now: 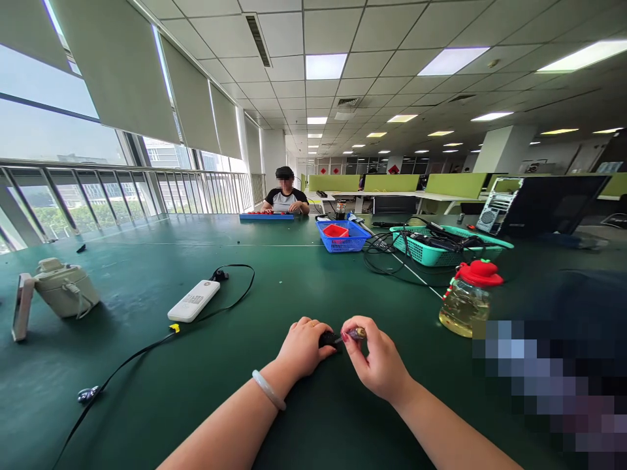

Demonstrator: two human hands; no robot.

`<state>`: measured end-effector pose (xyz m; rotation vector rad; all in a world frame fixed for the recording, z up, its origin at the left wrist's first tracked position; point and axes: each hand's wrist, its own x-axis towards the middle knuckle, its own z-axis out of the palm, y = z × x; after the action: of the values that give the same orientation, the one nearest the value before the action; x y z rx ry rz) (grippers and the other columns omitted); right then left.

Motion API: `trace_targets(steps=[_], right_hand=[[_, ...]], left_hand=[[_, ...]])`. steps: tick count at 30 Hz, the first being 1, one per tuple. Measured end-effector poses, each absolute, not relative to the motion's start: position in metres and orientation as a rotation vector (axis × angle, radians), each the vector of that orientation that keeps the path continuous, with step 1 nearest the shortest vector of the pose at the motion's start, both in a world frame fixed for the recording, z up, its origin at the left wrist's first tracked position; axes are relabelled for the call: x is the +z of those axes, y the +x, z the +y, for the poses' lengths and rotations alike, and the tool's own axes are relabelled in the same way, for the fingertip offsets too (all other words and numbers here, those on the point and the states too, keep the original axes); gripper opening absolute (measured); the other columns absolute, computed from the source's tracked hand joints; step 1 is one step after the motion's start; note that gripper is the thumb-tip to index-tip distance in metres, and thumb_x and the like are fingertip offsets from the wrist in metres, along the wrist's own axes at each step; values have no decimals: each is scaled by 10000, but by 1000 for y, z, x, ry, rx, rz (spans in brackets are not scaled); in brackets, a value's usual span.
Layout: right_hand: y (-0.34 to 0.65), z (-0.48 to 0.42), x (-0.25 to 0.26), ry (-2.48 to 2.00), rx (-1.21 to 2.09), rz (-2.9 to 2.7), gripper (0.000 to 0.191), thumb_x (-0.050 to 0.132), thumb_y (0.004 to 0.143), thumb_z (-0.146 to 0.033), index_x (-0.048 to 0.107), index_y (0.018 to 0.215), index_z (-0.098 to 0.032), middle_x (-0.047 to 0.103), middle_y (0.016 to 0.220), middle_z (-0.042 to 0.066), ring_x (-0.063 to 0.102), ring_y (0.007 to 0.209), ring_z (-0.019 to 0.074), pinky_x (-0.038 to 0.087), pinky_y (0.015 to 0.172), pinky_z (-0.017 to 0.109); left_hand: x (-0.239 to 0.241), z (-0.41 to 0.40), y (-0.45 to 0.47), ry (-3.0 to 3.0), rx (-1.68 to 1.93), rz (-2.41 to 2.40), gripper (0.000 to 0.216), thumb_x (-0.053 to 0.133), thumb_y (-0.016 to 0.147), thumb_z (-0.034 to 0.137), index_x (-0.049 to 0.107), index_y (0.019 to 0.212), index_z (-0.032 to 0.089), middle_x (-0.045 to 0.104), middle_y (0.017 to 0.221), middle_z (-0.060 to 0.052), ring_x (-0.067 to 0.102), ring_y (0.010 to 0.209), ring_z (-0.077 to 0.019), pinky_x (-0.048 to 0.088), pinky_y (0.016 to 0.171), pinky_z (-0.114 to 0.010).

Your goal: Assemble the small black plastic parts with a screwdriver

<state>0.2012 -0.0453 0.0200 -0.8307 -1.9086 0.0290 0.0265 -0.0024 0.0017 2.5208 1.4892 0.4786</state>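
Note:
In the head view, my left hand [302, 347] is closed around a small black object [329, 339] and rests with it on the green tabletop [313, 418]. Much of that object lies hidden under my fingers, so its kind is unclear. My right hand [378, 363] pinches a small screwdriver [360, 333] by its brownish, yellow-ended handle. The tool points left at the black object; whether its tip touches cannot be made out.
Left of my hands lie a white power bank [194, 301] and a black cable [140, 352]. A red-lidded jar [467, 300] stands right. Farther back are a blue basket [341, 243], a teal basket [426, 253] and a seated person [285, 196]. A blurred shape occupies the right edge.

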Motion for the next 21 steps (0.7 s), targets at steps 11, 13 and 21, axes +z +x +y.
trace_targets(steps=[11, 13, 21], right_hand=[[201, -45, 20, -837, 167, -1909, 68, 435, 927, -181, 448, 957, -241, 653, 840, 26, 656, 706, 153, 528, 625, 253], [201, -43, 20, -846, 229, -1880, 48, 444, 927, -198, 456, 948, -239, 650, 845, 29, 653, 717, 152, 533, 636, 252], [217, -16, 9, -879, 769, -1450, 240, 575, 866, -440, 474, 881, -222, 636, 807, 16, 597, 557, 124, 520, 488, 240]], left_hand=[[1, -2, 26, 2465, 524, 1462, 318, 651, 818, 390, 643, 1102, 248, 680, 1074, -39, 544, 1052, -247, 428, 923, -377], [-1, -1, 25, 2453, 551, 1446, 322, 667, 807, 386, 647, 1093, 241, 679, 1074, -37, 541, 1060, -244, 424, 939, -376], [-2, 1, 23, 2339, 568, 1451, 353, 708, 756, 349, 667, 1099, 275, 683, 1129, -23, 497, 1172, -261, 359, 1034, -431]])
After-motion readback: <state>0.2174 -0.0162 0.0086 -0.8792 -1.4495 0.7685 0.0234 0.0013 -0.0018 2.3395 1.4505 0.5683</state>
